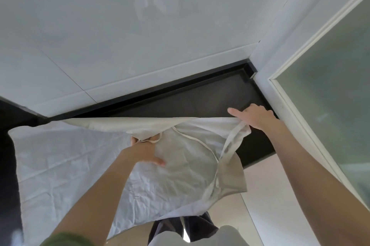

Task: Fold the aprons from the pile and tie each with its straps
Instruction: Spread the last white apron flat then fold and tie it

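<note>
A white apron (66,157) lies spread over a dark counter (210,97), its far edge folded over toward me. My left hand (146,151) grips that folded edge near the middle, together with a thin strap (198,141) that loops across the cloth. At the far right corner my right hand (254,115) holds the fabric where a wide strap (234,141) hangs down, the index finger pointing left. The apron's right part droops off the counter's front edge.
White tiled wall (140,35) rises behind the counter. A frosted glass door with a white frame (324,93) stands at the right. Dark cloth (186,225) hangs below the apron near my body. Pale floor (266,195) shows lower right.
</note>
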Available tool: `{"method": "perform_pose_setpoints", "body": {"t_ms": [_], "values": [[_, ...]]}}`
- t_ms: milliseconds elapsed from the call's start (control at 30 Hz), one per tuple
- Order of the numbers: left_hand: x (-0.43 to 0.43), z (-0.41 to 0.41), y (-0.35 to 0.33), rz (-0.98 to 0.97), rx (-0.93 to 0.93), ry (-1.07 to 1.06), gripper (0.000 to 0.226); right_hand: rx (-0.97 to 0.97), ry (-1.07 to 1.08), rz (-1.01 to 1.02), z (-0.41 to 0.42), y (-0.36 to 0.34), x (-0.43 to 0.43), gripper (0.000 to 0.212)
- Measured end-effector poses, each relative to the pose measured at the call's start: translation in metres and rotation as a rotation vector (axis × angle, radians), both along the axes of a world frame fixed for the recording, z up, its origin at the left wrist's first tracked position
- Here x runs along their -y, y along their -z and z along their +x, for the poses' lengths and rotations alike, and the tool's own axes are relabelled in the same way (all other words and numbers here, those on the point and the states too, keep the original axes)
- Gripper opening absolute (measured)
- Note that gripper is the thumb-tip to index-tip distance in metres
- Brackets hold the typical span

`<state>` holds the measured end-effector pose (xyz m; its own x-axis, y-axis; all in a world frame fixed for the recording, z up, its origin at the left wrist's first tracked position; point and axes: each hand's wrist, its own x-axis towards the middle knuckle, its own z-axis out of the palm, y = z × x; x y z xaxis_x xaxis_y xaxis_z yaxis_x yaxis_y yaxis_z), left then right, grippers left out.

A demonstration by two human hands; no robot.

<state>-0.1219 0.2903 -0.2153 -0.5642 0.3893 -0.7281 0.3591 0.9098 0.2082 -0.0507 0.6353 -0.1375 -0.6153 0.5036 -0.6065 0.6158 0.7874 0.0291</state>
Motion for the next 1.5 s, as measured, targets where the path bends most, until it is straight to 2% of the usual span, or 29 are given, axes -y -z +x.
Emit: {"method": "perform_pose_setpoints", "body": {"t_ms": [33,100,200,267,333,400,500,600,667,767,833,867,933,1000,1100,1233,1333,1433,1500], "values": [[0.004,-0.002,0.0,0.005,-0.004,-0.008,0.082,0.05,-0.035,0.052,0.002,0.001,0.0,0.085],[0.009,-0.004,0.001,0.005,-0.003,-0.021,0.089,0.103,-0.12,0.124,0.007,0.005,0.001,0.08],[0.001,-0.003,-0.001,-0.047,-0.004,-0.048,0.076,0.034,0.045,-0.057,0.009,0.012,0.007,0.076],[-0.016,0.0,-0.006,-0.008,-0.017,-0.15,0.072,-0.005,0.153,-0.196,0.008,0.017,0.013,0.072],[-0.038,0.004,-0.009,0.103,-0.073,-0.297,0.078,-0.022,0.189,-0.296,0.007,0.017,0.02,0.068],[-0.057,0.01,-0.015,0.133,-0.184,-0.365,0.093,-0.056,0.107,-0.318,0.007,0.018,0.022,0.072],[-0.071,0.02,-0.01,0.169,-0.221,-0.15,0.115,-0.206,-0.009,-0.292,0.009,0.02,0.009,0.073],[-0.071,0.02,-0.001,0.222,-0.202,-0.074,0.11,-0.484,0.13,-0.174,0.008,0.019,-0.009,0.06],[-0.072,0.017,-0.002,0.193,-0.226,-0.041,0.112,-0.622,0.276,-0.107,0.005,0.022,-0.015,0.06],[-0.08,0.006,-0.008,0.092,-0.286,0.07,0.12,-0.681,0.227,-0.009,0.003,0.026,-0.007,0.06],[-0.087,0.0,-0.011,0.062,-0.301,0.072,0.12,-0.671,0.07,0.086,0.006,0.028,0.004,0.055],[-0.09,-0.001,-0.012,0.057,-0.298,0.06,0.12,-0.663,0.001,0.062,0.009,0.03,0.009,0.052],[-0.094,0.001,-0.014,0.05,-0.276,0.023,0.122,-0.621,-0.13,-0.157,0.018,0.038,0.02,0.05],[-0.096,0.004,-0.014,0.075,-0.243,-0.042,0.124,-0.463,-0.289,-0.302,0.034,0.054,0.027,0.061],[-0.093,0.003,-0.007,0.121,-0.13,-0.108,0.129,-0.152,-0.47,-0.225,0.057,0.075,0.02,0.086],[-0.08,-0.004,0.004,0.131,-0.042,-0.059,0.139,-0.067,-0.496,-0.171,0.069,0.078,-0.004,0.095],[-0.077,-0.006,0.005,0.186,-0.075,-0.064,0.146,-0.042,-0.358,-0.11,0.076,0.075,-0.024,0.097],[-0.076,-0.006,0.009,0.2,-0.104,-0.082,0.146,-0.025,-0.285,-0.035,0.08,0.069,-0.035,0.09],[-0.075,-0.009,0.012,0.194,-0.122,-0.069,0.137,-0.054,-0.263,0.067,0.082,0.066,-0.039,0.08]]}}
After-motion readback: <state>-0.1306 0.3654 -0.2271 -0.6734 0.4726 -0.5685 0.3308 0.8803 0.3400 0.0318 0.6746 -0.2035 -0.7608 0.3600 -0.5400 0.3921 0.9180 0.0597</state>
